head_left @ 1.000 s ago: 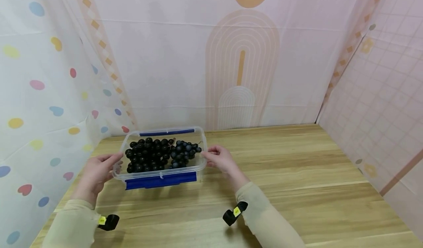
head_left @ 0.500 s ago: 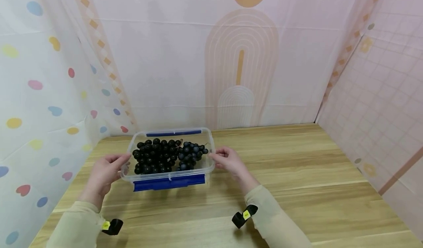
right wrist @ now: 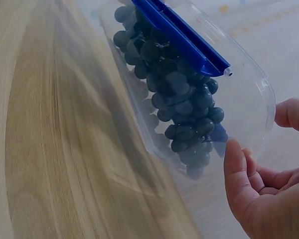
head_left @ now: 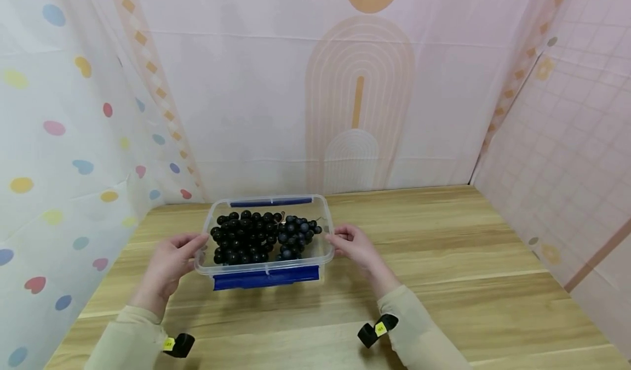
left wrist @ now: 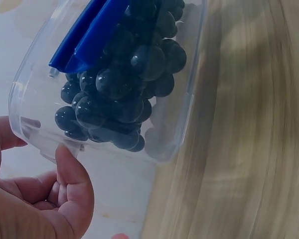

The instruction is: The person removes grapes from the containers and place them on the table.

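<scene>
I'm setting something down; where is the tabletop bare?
The wooden tabletop is bare from the right hand to the grid-patterned curtain, and between the wrist cameras. Crowded: left of centre, where it and the left hand hold a plastic container of black grapes.

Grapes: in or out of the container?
In: the grapes sit inside the clear plastic container, visible through it in both wrist views.

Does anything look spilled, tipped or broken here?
Nothing stands out. The dark grapes lie inside the clear container, with none visibly spilled. The left hand and right hand hold its opposite ends, and I see no cracks, though fine damage would be too small to tell.
</scene>
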A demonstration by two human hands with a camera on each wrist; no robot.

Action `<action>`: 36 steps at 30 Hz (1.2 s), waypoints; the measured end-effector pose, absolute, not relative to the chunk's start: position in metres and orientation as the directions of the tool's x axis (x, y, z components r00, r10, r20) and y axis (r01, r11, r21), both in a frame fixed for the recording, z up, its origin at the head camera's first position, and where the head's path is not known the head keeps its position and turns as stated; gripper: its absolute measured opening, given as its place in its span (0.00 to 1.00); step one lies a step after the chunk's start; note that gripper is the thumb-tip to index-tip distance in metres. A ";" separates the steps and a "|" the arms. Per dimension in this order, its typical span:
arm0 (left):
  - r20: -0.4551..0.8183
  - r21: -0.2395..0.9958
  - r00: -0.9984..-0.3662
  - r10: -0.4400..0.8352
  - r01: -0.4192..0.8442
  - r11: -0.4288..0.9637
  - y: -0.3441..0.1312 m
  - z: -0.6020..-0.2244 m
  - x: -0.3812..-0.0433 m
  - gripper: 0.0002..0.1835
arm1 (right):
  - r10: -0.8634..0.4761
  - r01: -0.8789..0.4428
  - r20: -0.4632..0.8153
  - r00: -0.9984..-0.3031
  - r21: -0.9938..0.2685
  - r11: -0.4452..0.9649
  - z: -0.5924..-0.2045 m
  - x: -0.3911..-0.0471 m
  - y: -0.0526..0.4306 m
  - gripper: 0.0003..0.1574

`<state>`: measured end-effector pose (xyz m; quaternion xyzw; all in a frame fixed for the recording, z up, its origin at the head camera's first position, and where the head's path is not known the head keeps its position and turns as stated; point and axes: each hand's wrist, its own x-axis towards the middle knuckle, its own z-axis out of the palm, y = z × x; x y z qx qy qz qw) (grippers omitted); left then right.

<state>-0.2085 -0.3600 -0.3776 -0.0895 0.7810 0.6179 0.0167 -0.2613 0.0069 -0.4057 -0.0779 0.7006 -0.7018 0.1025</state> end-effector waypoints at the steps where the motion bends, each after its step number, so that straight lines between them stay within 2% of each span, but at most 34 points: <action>1: -0.139 0.962 -0.982 -0.125 -0.164 0.217 -0.359 -0.377 -0.208 0.30 | -0.254 0.035 -0.035 -0.967 -0.999 0.003 -0.406 -0.261 0.007 0.16; 9: -0.135 0.958 -0.978 -0.160 -0.170 0.231 -0.356 -0.375 -0.204 0.32 | -0.257 0.031 -0.028 -0.966 -1.000 -0.006 -0.406 -0.259 0.005 0.14; 26: -0.146 0.962 -0.968 -0.206 -0.188 0.198 -0.354 -0.374 -0.203 0.31 | -0.249 0.056 -0.070 -0.966 -0.997 0.061 -0.396 -0.257 0.008 0.23; 36: -0.126 0.972 -0.969 -0.211 -0.163 0.169 -0.354 -0.374 -0.201 0.28 | -0.293 0.058 -0.078 -0.953 -0.995 0.078 -0.393 -0.258 0.010 0.17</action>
